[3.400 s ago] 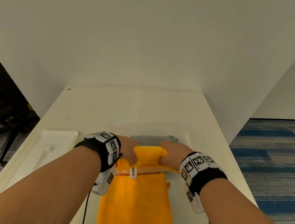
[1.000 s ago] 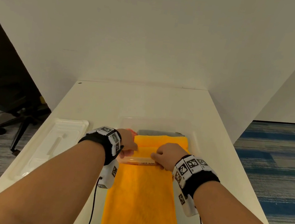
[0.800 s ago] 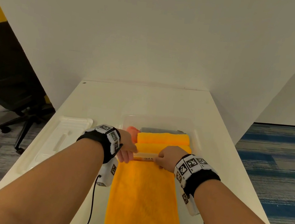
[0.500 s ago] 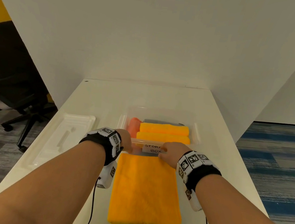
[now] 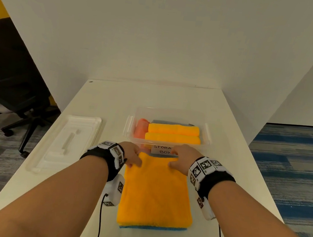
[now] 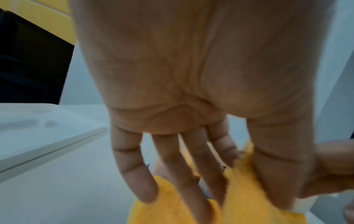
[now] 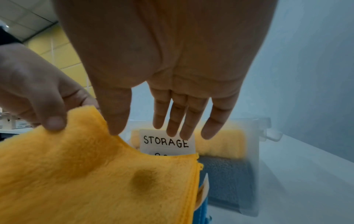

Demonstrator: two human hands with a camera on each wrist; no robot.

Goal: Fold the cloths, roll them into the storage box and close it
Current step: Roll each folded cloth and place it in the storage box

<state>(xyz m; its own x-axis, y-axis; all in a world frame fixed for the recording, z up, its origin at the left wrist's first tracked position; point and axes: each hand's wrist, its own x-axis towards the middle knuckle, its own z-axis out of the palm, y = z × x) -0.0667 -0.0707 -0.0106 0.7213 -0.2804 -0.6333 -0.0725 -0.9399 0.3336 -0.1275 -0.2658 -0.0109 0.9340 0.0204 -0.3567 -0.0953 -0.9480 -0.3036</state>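
A clear storage box (image 5: pixel 207 132) holds two rolled yellow cloths (image 5: pixel 172 133), a salmon roll (image 5: pixel 140 128) and a grey cloth (image 5: pixel 171 122). In front of it a flat folded yellow cloth (image 5: pixel 156 193) lies on a blue cloth (image 5: pixel 152 228). My left hand (image 5: pixel 133 155) pinches the yellow cloth's far left edge, thumb on top, and lifts it slightly (image 6: pixel 239 181). My right hand (image 5: pixel 178 158) is at the far right edge. Its thumb touches the cloth (image 7: pixel 76 174) and its straight fingers (image 7: pixel 172 121) hang before the "STORAGE BOX" label (image 7: pixel 166 143).
The box's white lid (image 5: pixel 66 142) lies upturned on the table to the left. White partition walls stand behind and to the right of the table. An office chair (image 5: pixel 15 101) is on the floor at the left.
Both hands pushed a yellow roll into the box, then drew back toward me. They now sit on the far edge of the flat yellow cloth, and the left has taken hold of it.
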